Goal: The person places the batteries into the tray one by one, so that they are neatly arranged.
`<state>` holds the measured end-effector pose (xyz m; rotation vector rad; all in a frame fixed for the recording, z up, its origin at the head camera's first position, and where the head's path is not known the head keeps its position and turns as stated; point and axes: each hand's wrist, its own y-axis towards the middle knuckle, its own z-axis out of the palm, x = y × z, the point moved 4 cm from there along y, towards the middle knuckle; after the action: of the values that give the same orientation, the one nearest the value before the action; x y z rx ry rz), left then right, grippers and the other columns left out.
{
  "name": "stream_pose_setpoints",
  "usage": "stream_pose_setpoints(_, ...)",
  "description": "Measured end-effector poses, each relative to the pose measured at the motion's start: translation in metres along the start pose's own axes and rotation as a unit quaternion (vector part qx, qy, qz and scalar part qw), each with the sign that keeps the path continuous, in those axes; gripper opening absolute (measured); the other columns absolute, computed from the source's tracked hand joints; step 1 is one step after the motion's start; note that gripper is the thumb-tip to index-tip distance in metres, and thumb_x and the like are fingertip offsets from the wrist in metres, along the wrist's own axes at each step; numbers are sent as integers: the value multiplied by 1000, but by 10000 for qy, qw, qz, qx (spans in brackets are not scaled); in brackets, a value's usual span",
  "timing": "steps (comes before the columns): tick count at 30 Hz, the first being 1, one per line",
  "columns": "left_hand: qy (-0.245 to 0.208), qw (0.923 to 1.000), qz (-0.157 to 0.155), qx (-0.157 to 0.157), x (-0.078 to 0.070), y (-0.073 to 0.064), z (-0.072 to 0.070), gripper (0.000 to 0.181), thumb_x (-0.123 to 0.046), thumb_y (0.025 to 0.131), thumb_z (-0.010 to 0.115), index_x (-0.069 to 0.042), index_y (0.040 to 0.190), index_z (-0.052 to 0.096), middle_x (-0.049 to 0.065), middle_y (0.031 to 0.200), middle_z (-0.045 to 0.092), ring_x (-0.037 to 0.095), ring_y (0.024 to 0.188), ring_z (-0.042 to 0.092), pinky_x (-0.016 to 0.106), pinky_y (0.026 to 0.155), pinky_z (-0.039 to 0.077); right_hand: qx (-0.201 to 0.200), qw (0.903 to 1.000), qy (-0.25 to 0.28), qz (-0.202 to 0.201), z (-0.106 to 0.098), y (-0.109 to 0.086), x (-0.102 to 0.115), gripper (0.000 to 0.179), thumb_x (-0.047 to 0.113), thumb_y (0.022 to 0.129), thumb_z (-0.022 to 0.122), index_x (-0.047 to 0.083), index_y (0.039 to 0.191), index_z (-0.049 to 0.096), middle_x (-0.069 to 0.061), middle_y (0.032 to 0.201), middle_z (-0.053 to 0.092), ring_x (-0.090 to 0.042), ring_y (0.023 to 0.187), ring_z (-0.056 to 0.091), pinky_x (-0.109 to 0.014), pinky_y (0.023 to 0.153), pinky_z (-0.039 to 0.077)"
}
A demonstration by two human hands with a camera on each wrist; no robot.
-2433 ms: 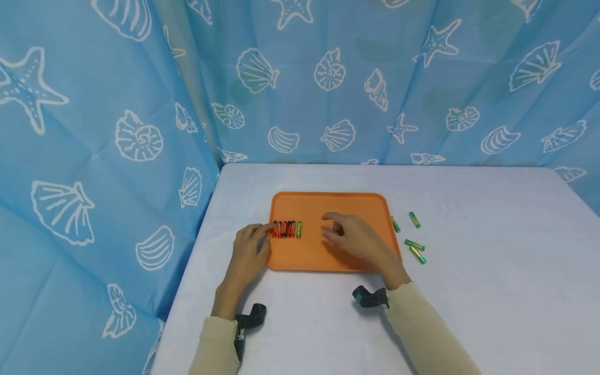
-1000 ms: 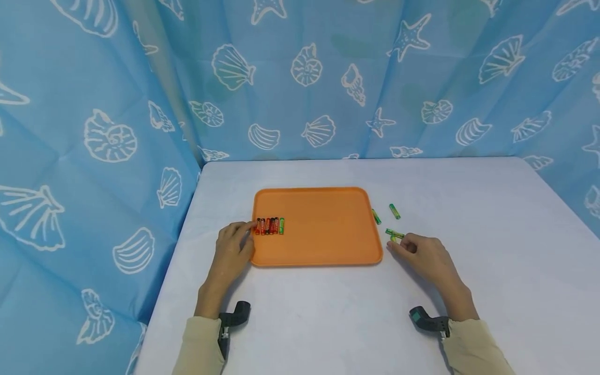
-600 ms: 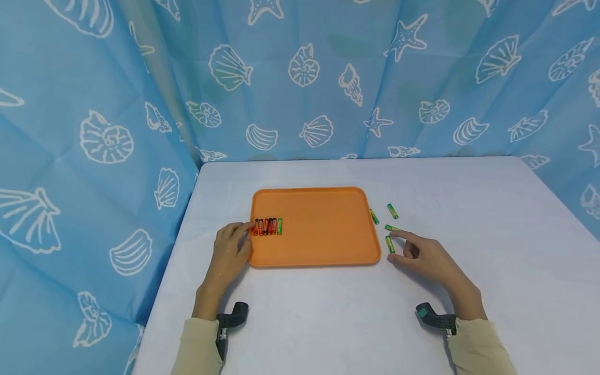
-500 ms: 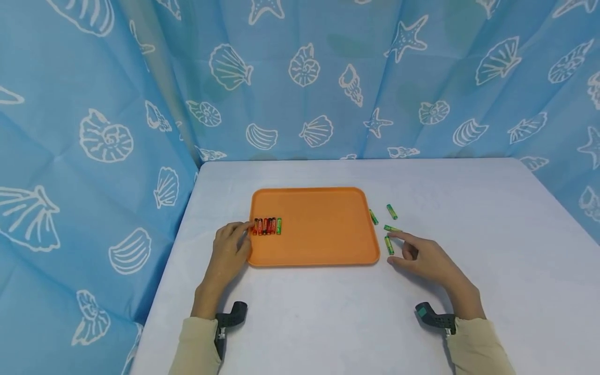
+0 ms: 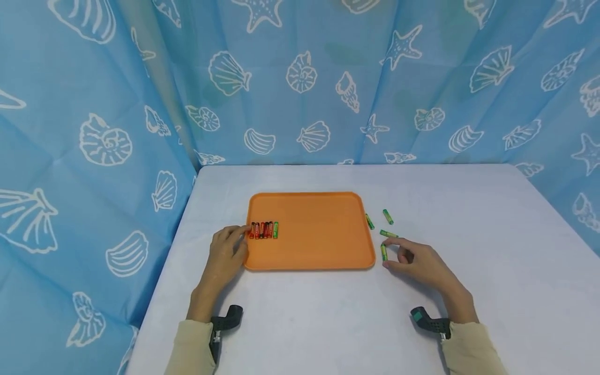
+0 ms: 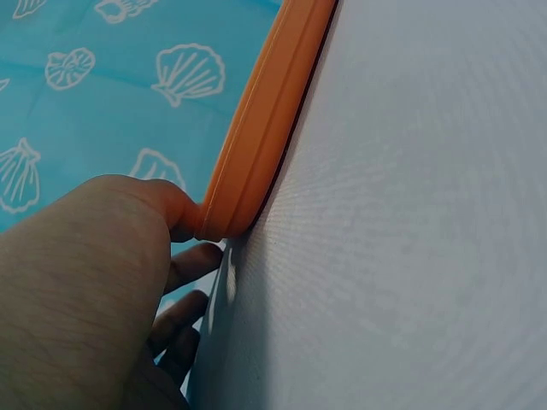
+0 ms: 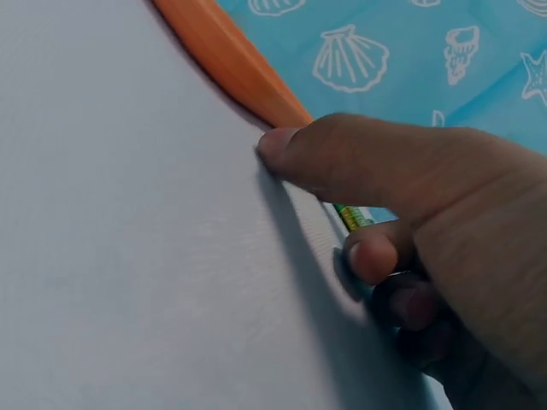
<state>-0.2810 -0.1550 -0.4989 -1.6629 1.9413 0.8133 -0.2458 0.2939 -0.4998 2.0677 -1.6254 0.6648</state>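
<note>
On an orange tray (image 5: 319, 229), several red-and-black batteries (image 5: 261, 230) stand side by side near the left rim, with one green battery (image 5: 275, 230) at the row's right end. My left hand (image 5: 225, 255) rests at that rim; its index fingertip touches the leftmost red battery, and the left wrist view shows the thumb (image 6: 175, 209) against the tray's edge. Right of the tray, my right hand (image 5: 419, 260) pinches a green battery (image 5: 384, 253) end to end between index finger and thumb. In the right wrist view the thumb (image 7: 342, 158) mostly hides it.
Three more green batteries lie right of the tray: one by its rim (image 5: 370, 222), one farther back (image 5: 388, 216), one near my right index finger (image 5: 388, 234). A white cloth covers the table (image 5: 300, 323); a blue shell-print curtain (image 5: 300, 104) hangs behind and at left.
My right hand has moved off the tray to the green batteries at right, turned one upright in line, and closed finger and thumb onto its ends. The left hand stays at the tray's rim.
</note>
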Motion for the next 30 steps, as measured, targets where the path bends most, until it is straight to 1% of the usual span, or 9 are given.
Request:
stream_pose_setpoints(3, -69, 10000, 16, 17, 3, 0, -1, 39, -15, 102, 51, -13, 140, 58, 13, 138, 50, 35, 139, 30, 58, 113, 28, -51, 10000, -13, 18, 3, 0, -1, 42, 34, 83, 83, 20, 118, 66, 8, 69, 47, -9, 62, 46, -26, 56, 38)
stream_pose_setpoints(7, -191, 9998, 42, -20, 7, -4, 6, 39, -15, 101, 52, -14, 139, 59, 12, 137, 50, 35, 138, 31, 58, 112, 28, -126, 9999, -59, 27, 6, -5, -2, 43, 36, 82, 83, 19, 117, 67, 9, 68, 47, -7, 61, 44, -26, 56, 37)
stream_pose_setpoints(10, -208, 9998, 73, -18, 9, -8, 10, 39, -16, 101, 53, -14, 139, 59, 12, 136, 51, 35, 138, 32, 58, 112, 28, -115, 9997, -175, 127, 6, -8, -2, 45, 39, 81, 83, 19, 118, 67, 9, 67, 46, -7, 60, 43, -25, 56, 36)
stream_pose_setpoints(13, -173, 9997, 125, -75, 7, -6, 6, 38, -15, 101, 53, -13, 139, 59, 12, 135, 52, 36, 137, 33, 58, 111, 29, -161, 9995, -194, 162, 5, -6, 0, 46, 40, 81, 82, 19, 119, 67, 8, 68, 47, -7, 60, 43, -25, 55, 36)
stream_pose_setpoints(17, -111, 9996, 171, -178, 4, 0, -1, 38, -14, 101, 53, -14, 138, 60, 11, 135, 52, 35, 136, 34, 58, 111, 30, -264, 9995, -45, 158, 5, -2, 1, 46, 40, 82, 82, 20, 119, 67, 7, 69, 48, -8, 61, 44, -25, 56, 37)
stream_pose_setpoints(21, -104, 9999, 99, -69, 3, -1, -1, 38, -14, 101, 53, -13, 138, 60, 12, 136, 52, 36, 137, 33, 58, 111, 30, -180, 9995, -8, 247, 7, -4, 0, 47, 42, 81, 82, 18, 119, 68, 7, 68, 49, -8, 61, 45, -25, 56, 37)
stream_pose_setpoints(24, -123, 9999, 45, -23, 3, -2, 0, 39, -14, 101, 53, -13, 139, 59, 12, 136, 52, 36, 137, 33, 58, 112, 30, -194, 9995, -79, 219, 7, -4, 0, 47, 41, 81, 82, 18, 120, 68, 7, 68, 49, -8, 61, 45, -25, 55, 37)
stream_pose_setpoints(28, -72, 9999, 138, -35, 3, -1, -1, 38, -16, 102, 52, -14, 139, 59, 11, 137, 51, 34, 137, 33, 57, 113, 28, -263, 9995, -135, 142, 4, -1, 0, 47, 41, 82, 82, 19, 120, 68, 7, 69, 49, -9, 60, 45, -25, 55, 37)
stream_pose_setpoints(30, -25, 9997, 242, -66, 2, 1, -3, 38, -16, 102, 52, -13, 139, 59, 11, 136, 52, 35, 137, 33, 57, 113, 27, -255, 9995, -125, 143, 3, 0, 1, 49, 43, 82, 82, 19, 121, 67, 7, 69, 49, -9, 61, 45, -25, 55, 37)
